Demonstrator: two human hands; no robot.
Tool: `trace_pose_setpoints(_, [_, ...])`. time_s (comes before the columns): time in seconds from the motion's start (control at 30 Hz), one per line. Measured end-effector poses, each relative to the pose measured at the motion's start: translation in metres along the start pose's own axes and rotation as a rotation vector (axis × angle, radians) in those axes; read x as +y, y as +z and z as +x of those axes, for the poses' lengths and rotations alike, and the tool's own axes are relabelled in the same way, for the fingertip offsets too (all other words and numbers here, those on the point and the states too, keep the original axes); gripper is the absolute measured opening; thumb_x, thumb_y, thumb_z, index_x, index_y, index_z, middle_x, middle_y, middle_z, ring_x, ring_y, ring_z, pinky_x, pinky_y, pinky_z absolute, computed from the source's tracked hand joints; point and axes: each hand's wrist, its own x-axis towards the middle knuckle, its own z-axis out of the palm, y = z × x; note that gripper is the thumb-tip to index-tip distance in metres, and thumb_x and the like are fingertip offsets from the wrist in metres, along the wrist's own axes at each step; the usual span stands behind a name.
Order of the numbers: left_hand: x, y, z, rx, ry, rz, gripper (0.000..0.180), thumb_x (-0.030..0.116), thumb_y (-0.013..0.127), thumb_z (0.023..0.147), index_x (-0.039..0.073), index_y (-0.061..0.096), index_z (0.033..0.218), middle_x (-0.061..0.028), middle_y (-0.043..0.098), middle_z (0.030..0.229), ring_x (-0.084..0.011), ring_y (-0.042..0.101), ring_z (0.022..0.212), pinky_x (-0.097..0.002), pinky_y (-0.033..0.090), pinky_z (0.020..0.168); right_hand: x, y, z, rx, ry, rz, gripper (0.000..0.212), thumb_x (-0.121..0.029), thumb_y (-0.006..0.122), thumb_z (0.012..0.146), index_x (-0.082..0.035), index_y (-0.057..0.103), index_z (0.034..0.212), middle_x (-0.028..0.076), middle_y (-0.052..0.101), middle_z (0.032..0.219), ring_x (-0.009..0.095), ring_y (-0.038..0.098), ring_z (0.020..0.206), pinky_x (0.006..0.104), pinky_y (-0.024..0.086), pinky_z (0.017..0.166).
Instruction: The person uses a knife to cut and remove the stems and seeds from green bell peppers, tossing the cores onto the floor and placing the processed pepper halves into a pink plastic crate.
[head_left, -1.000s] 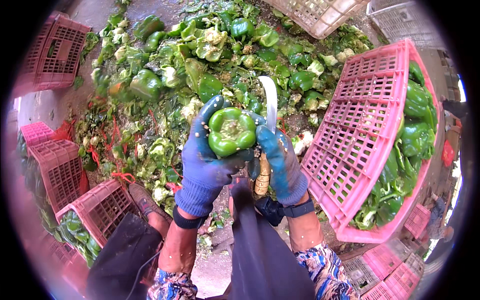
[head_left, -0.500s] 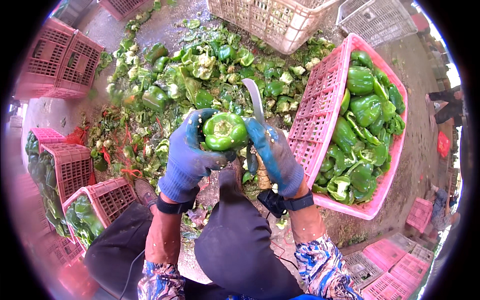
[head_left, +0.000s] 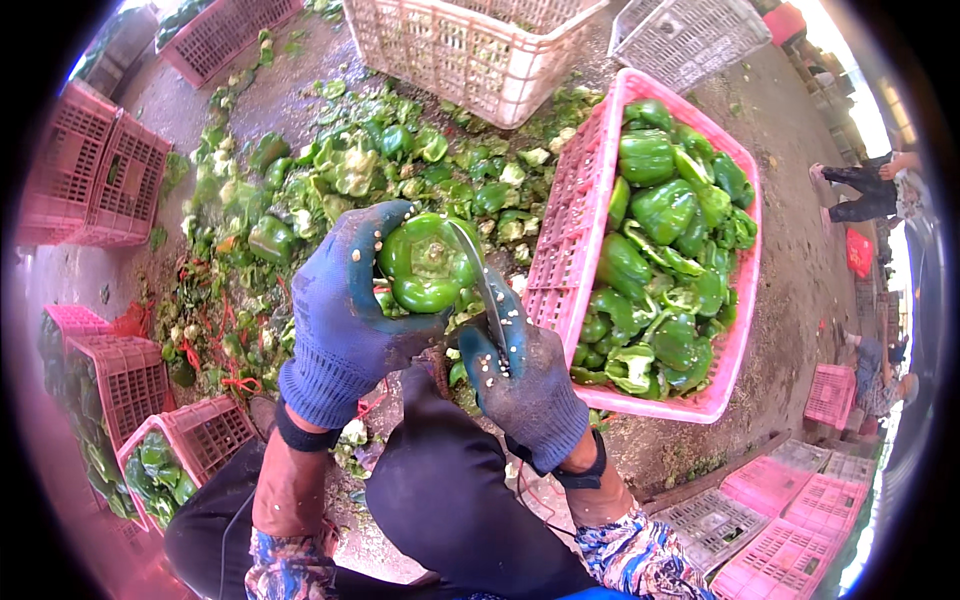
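A green bell pepper (head_left: 430,264) sits in my gloved left hand (head_left: 345,300), fingers and thumb wrapped round it, its hollowed end facing up. My right hand (head_left: 530,380), in a matching blue and grey glove, grips a knife (head_left: 486,290) with a curved blade. The blade's tip lies at the pepper's upper right edge; whether it cuts into the flesh I cannot tell. The knife's handle is hidden inside the right hand. To the right stands a tilted pink crate (head_left: 745,300) holding several green peppers (head_left: 665,215), some of them cut open.
Pepper scraps (head_left: 350,165) cover the floor ahead, with red string (head_left: 240,383) among them. A pale crate (head_left: 470,65) stands beyond. More pink crates are at the left (head_left: 120,390) and lower right (head_left: 790,530). Another person's legs (head_left: 855,190) show at the far right.
The knife has turned from pointing up and away to lying with its tip at the pepper's edge. My right hand has rotated and lowered. The view has shifted, moving the crates leftward.
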Motion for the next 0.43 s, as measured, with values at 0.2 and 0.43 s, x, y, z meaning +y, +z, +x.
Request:
trace_pose_setpoints(0.2, [0.042, -0.003, 0.027, -0.044, 0.09, 0.004, 0.075, 0.016, 0.096, 0.062, 0.003, 0.067, 0.13, -0.0181, 0.074, 0.118, -0.0352, 0.076, 0.106, -0.0418, 0.061, 0.094, -0.016, -0.04, -0.006, 0.033, 0.083, 0.132, 0.026, -0.017, 0.072, 0.098, 0.001, 0.069, 0.117, 0.015, 0.068, 0.087, 0.032, 0.061, 0.061, 0.0476, 0.045, 0.053])
trace_pose_setpoints(0.43, [0.092, 0.019, 0.048, -0.137, 0.225, 0.025, 0.077, 0.017, 0.097, 0.061, 0.003, 0.067, 0.13, -0.0178, 0.074, 0.12, -0.0368, 0.075, 0.109, -0.043, 0.061, 0.096, -0.009, -0.082, -0.023, 0.122, 0.133, 0.171, 0.025, -0.017, 0.073, 0.091, -0.002, 0.071, 0.111, 0.015, 0.072, 0.1, 0.033, 0.07, 0.08, 0.0478, 0.055, 0.068])
